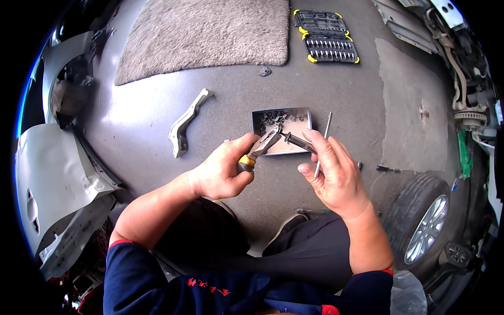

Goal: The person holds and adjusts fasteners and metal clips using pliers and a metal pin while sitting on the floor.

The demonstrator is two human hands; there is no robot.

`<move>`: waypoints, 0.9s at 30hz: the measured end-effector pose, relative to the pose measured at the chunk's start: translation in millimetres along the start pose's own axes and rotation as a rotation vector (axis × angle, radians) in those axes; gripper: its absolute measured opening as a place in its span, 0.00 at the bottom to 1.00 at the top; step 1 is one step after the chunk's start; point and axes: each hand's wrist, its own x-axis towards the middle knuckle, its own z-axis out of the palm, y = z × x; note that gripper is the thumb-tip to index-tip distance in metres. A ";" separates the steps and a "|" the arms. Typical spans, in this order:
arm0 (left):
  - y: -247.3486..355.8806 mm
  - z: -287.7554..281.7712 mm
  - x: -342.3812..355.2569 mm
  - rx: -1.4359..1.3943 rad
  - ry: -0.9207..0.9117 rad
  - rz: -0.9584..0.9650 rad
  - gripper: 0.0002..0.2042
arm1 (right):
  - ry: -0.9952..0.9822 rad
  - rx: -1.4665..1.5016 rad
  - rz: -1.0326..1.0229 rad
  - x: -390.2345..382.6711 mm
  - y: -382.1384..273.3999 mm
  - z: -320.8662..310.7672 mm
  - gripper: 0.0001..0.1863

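My left hand point(224, 167) is wrapped around pliers point(266, 144) with a yellow and black handle. Their jaws meet the tip of a slim dark cylindrical part point(301, 143), whose exact kind I cannot make out. The other end of that part is held by my right hand point(338, 176), which also has a thin metal rod point(328, 126) between its fingers, pointing away from me. Both hands are raised above a shallow open box point(300, 122) on the floor. Small black pieces point(271, 118), apparently clips, lie in the box's far left part.
A bent metal bracket point(185, 123) lies left of the box. Farther off are a grey carpet point(210, 37) and an open socket set case point(328, 39). A wheel point(420, 220) is at the right; a car body panel point(58, 173) stands at the left.
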 end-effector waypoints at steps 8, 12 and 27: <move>4.9 2.7 -1.6 -0.048 -0.011 -0.062 0.24 | 0.267 -0.361 -0.085 9.3 -5.3 8.0 0.26; 0.9 5.9 -5.2 -0.053 -0.030 -0.035 0.25 | 0.216 -0.302 -0.189 11.1 4.8 6.5 0.19; -0.7 -11.1 1.2 0.381 0.041 0.339 0.29 | -0.366 1.734 0.710 -7.0 -1.1 12.1 0.29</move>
